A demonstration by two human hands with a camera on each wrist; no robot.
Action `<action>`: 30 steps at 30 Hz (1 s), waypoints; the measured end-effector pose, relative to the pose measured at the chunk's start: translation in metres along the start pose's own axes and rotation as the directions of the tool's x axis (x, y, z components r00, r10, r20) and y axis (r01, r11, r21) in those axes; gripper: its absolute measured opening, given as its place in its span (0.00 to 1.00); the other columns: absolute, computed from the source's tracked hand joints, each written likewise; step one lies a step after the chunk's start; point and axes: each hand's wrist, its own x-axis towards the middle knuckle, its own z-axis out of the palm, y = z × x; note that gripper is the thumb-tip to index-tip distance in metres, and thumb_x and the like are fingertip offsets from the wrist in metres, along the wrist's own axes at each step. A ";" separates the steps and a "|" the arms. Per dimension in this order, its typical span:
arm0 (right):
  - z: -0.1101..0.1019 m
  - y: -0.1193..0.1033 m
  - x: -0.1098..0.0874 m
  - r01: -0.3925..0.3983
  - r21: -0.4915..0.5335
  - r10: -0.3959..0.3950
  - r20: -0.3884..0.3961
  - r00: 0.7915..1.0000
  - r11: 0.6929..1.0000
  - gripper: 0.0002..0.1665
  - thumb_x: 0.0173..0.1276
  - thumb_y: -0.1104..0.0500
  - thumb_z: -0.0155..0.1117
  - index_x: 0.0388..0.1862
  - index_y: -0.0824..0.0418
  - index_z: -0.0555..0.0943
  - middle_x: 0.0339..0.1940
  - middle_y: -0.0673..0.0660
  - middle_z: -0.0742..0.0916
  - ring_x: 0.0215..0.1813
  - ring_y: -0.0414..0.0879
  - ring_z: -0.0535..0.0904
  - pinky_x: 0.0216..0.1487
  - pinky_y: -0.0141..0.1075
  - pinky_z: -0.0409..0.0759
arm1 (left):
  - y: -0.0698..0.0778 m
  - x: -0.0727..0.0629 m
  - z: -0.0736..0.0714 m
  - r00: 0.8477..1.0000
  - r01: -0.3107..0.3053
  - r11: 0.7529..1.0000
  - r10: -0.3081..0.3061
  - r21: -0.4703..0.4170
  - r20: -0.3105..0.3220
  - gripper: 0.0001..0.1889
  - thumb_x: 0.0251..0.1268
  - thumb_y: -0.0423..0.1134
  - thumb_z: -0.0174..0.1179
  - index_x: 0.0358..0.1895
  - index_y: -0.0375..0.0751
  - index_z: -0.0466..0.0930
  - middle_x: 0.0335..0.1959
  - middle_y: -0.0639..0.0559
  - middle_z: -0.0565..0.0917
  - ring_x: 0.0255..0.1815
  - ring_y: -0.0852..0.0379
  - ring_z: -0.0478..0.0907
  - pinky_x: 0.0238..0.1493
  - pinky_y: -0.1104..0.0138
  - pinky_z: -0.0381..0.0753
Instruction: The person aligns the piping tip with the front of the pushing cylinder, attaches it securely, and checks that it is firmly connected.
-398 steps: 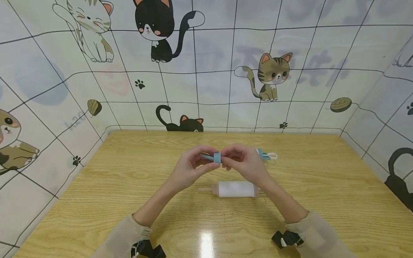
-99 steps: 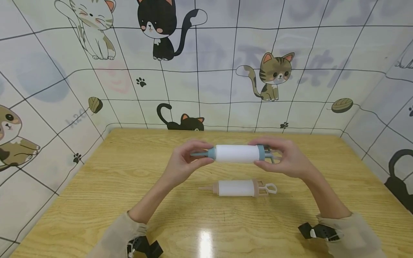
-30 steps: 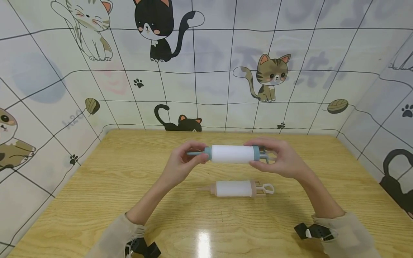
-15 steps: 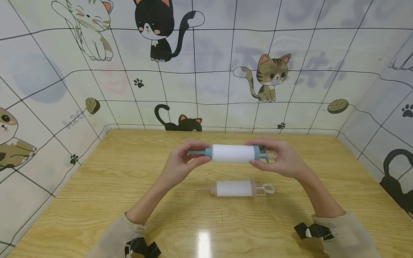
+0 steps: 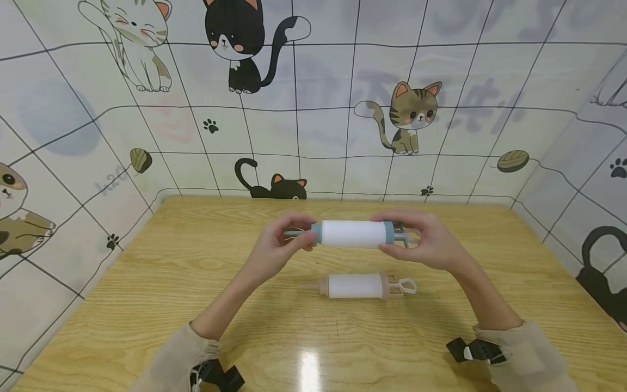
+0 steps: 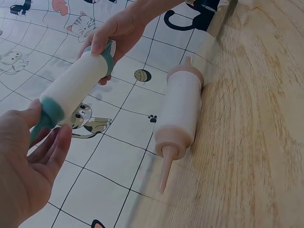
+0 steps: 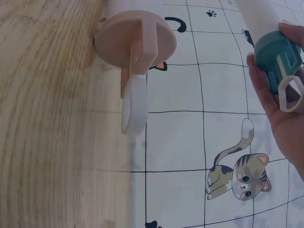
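A syringe [image 5: 355, 233] with a white barrel is held level above the table. My left hand [image 5: 276, 247] pinches its blue-green nozzle cap [image 6: 52, 110] between thumb and fingers, the thin spout pointing left, partly behind the fingers. At the opposite end my right hand [image 5: 431, 242] grips the blue-green collar [image 7: 271, 50], thumb below and fingers above in the head view. A white plunger ring [image 7: 288, 95] sticks out into the right palm. A second syringe [image 5: 355, 286], white with pinkish-beige ends and a white ring handle, lies on the table nearer to me, touched by neither hand.
The wooden table [image 5: 206, 228] meets a cat-patterned tiled backdrop [image 5: 323, 130] along its far edge, with more of it at both sides. Each beige sleeve [image 5: 529, 354] has a black wrist camera [image 5: 477, 351] strapped on.
Earlier both hands held the small blue nozzle cap apart from the barrel; by 3.3 seconds ago it sat on the barrel. Within the last second my left fingers shift on the cap; the right hand stays put.
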 end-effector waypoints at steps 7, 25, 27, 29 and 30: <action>0.000 -0.001 0.000 -0.007 0.002 0.007 0.006 1.000 1.000 0.30 0.57 0.70 0.77 0.60 0.56 0.83 0.58 0.53 0.85 0.51 0.44 0.81 0.51 0.35 0.82 | -0.001 -0.001 0.000 1.000 0.008 1.000 -0.007 -0.027 0.002 0.11 0.70 0.28 0.63 0.52 0.32 0.79 0.45 0.40 0.80 0.37 0.43 0.84 0.44 0.55 0.88; 0.000 0.001 -0.001 -0.023 -0.015 0.023 0.004 1.000 1.000 0.30 0.57 0.69 0.77 0.60 0.56 0.83 0.57 0.52 0.85 0.48 0.44 0.82 0.50 0.37 0.82 | -0.004 -0.001 0.002 0.996 -0.088 0.995 0.087 -0.056 -0.011 0.15 0.64 0.22 0.65 0.53 0.29 0.80 0.51 0.42 0.82 0.49 0.49 0.81 0.56 0.55 0.84; 0.000 0.002 -0.001 -0.022 -0.017 0.022 0.005 1.000 1.000 0.30 0.57 0.69 0.77 0.60 0.56 0.83 0.57 0.52 0.85 0.48 0.44 0.82 0.51 0.37 0.82 | -0.004 -0.001 0.002 0.996 -0.085 0.995 0.084 -0.042 -0.024 0.13 0.66 0.24 0.64 0.52 0.29 0.80 0.51 0.43 0.83 0.49 0.50 0.81 0.54 0.57 0.85; 0.000 0.001 -0.001 -0.020 -0.019 0.020 0.009 1.000 1.000 0.30 0.57 0.69 0.77 0.60 0.55 0.83 0.58 0.52 0.85 0.49 0.44 0.82 0.51 0.37 0.83 | -0.003 -0.001 0.002 0.996 -0.080 0.997 0.079 -0.024 -0.035 0.11 0.68 0.26 0.63 0.52 0.30 0.81 0.50 0.42 0.83 0.48 0.51 0.80 0.52 0.58 0.86; -0.001 0.000 -0.001 -0.019 -0.020 0.019 0.011 1.000 1.000 0.30 0.57 0.69 0.77 0.60 0.55 0.83 0.58 0.52 0.85 0.49 0.44 0.82 0.52 0.38 0.83 | -0.003 -0.001 0.003 0.996 -0.078 0.997 0.077 -0.016 -0.038 0.11 0.69 0.26 0.63 0.51 0.30 0.81 0.49 0.42 0.83 0.48 0.51 0.80 0.51 0.59 0.86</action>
